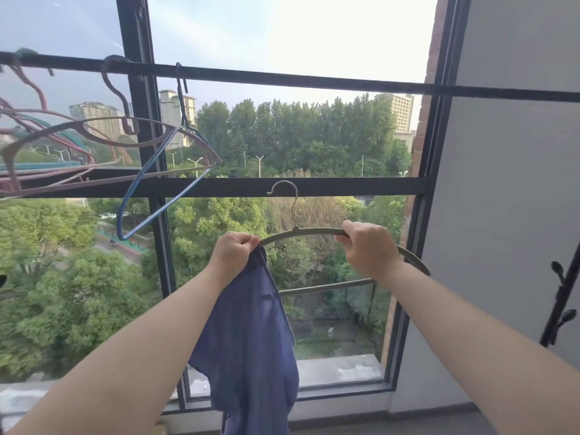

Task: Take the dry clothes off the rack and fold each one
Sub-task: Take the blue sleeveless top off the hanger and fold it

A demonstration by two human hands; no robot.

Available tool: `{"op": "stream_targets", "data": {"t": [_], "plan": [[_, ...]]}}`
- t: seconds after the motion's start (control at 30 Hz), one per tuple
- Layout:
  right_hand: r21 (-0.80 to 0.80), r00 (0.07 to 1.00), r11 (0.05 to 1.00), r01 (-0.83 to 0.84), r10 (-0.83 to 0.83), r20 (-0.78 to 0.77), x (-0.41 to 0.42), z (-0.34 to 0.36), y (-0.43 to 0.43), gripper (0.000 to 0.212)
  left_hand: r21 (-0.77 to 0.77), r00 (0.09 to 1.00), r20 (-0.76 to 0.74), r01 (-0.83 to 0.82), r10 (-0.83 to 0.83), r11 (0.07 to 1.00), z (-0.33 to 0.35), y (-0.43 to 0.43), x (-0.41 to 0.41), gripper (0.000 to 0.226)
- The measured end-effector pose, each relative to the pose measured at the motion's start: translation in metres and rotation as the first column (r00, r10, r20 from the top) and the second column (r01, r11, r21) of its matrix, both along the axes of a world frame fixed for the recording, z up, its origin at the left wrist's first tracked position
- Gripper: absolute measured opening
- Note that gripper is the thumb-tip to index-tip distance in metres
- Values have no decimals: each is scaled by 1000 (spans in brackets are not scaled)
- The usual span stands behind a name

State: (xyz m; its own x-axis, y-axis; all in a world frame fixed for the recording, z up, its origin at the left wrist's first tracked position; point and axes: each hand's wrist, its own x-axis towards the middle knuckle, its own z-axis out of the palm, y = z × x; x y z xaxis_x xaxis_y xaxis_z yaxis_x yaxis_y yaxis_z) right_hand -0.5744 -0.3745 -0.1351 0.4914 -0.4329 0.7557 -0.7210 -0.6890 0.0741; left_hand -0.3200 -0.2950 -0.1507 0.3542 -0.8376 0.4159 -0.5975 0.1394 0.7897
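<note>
Before the window, left hand (233, 250) grips blue garment (251, 340); right hand (365, 246) grips hanger (314, 231).

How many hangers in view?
5 at least: grey hanger in the right hand, blue hanger and mauve hanger on the rod, pink hanger and teal hanger tangled far left; more may hide there.

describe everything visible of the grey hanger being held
The grey hanger looks like dull plastic, with a thin metal hook, curved shoulders and a straight lower bar. It is off the rail, hook up. The right hand grips its right shoulder; the left hand grips its left end with the blue garment.
</note>
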Motion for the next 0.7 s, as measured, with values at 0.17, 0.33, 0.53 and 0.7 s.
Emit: {"op": "stream_targets", "data": {"t": [0.17,0.33,0.53,0.7], "plan": [[46,1000,999,-11,10,22,-2,1,4,18,-26,997,67,34,-33,999,12,0,3,37],[188,993,982,22,-43,108,-12,2,2,20,-166,985,96,-127,144,978,31,4,20,30],[35,968,988,148,-152,198,-37,17,2,15,-166,880,296,-335,371,928,47,-4,24,34],[-43,956,959,279,-274,104,-36,68,-3,18,-164,836,225,-473,500,866,59,-13,21,34]]}}
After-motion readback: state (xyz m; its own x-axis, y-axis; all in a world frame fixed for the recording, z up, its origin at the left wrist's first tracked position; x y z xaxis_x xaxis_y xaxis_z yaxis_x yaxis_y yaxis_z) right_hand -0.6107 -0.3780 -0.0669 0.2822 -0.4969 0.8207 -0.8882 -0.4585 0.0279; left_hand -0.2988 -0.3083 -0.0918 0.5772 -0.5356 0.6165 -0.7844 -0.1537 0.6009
